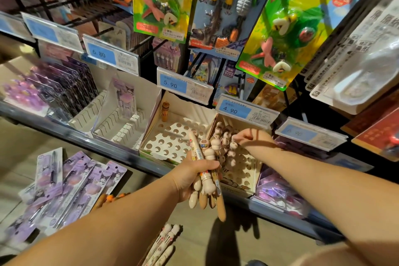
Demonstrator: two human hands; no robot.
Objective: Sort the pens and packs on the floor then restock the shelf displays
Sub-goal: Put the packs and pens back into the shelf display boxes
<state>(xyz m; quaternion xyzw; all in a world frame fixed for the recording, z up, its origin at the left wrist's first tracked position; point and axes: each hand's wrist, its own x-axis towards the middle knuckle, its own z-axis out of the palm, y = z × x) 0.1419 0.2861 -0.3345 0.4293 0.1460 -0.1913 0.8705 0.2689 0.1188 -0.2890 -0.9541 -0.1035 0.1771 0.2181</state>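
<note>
The shelf [86,140] runs across the view with card display boxes along its front edge; on the floor [194,233] below its left end lies a loose spread of purple packs [71,188], overlapping one another; a white holed box [170,138] sits mid-shelf, nearly bare, and just right of it, touching, a second holed box [241,170] carries cream character pens [224,138] upright at its rear; the left hand [192,177] is wrapped round a bunch of pens [207,185] in front of the shelf edge, tips down; the right hand [248,137] reaches into the second box, fingers curled down among the pen tops, though I cannot tell whether they pinch one; more floor pens [164,244] lie near the bottom edge; one brown pen [165,110] stands in the white box's rear left corner.
</note>
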